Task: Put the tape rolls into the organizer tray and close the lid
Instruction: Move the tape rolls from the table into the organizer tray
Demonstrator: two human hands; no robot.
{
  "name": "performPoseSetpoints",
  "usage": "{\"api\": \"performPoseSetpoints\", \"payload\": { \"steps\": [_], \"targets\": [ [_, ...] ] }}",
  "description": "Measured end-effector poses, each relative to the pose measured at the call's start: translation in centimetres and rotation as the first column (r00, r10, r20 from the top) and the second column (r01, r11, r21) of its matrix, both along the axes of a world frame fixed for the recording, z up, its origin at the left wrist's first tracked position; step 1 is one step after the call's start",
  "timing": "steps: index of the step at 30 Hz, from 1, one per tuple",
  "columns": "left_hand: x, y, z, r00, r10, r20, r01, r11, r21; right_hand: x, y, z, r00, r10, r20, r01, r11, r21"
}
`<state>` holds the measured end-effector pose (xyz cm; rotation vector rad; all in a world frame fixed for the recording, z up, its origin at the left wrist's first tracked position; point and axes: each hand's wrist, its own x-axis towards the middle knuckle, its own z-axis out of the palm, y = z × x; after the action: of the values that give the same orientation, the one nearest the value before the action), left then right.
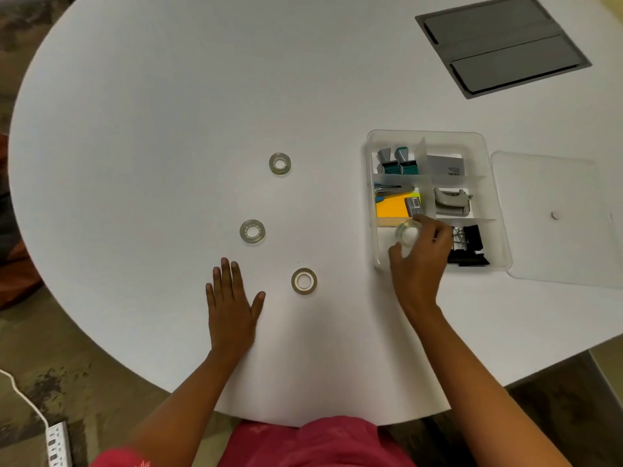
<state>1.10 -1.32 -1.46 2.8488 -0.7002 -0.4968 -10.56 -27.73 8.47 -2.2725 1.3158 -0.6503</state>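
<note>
Right hand: the right hand is curled partway closed around a clear tape roll, pinched between thumb and fingertips, and hangs over the organizer tray at its near-left compartment.
Step in hand (judged): lowering this roll into that compartment. To do it well, the roll should go down flat onto the bare floor, clear of the divider and the yellow note pad just beyond it, and the fingers should part only once it rests.
Left hand: the left hand lies flat and spread on the table, well left of the tray, holding nothing.
Rolls outstanding: three lie flat on the table left of the tray: a beige-cored roll nearest it, a clear roll further left, another clear roll further back.
Lid: the clear lid lies open flat, touching the tray's right side; closing is not yet due.
Tray contents: black binder clips occupy the near-right compartment, just right of the hand.
</note>
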Motion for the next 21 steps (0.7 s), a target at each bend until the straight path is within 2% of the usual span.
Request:
{"api": "performPoseSetpoints", "payload": {
  "steps": [6, 12, 16, 18, 21],
  "targets": [
    [0.1, -0.1, 0.1, 1.0, -0.001, -0.009, 0.001, 1.0, -0.004, -0.7, -3.6, -1.6, 0.927, 0.085, -0.365, 0.015, 0.964, 0.265],
    [0.1, -0.1, 0.1, 1.0, 0.003, -0.003, -0.003, 1.0, 0.003, 0.6, -4.3, -2.3, 0.803, 0.152, -0.577, 0.023, 0.959, 0.283],
    [0.1, -0.2, 0.1, 1.0, 0.002, -0.001, -0.002, 1.0, -0.004, 1.3, -4.1, -1.7, 0.771, 0.107, -0.627, 0.059, 0.969, 0.238],
    [0.1, -0.2, 0.0, 1.0, 0.005, -0.003, -0.005, 1.0, -0.009, 1.7, -3.5, -1.0, 0.784, 0.071, -0.617, 0.01, 0.992, 0.126],
    [0.1, -0.1, -0.1, 1.0, 0.012, -0.012, -0.013, 1.0, -0.025, 3.0, -1.8, 0.3, 0.883, 0.162, -0.441, -0.179, 0.984, 0.004]
  ]
}}
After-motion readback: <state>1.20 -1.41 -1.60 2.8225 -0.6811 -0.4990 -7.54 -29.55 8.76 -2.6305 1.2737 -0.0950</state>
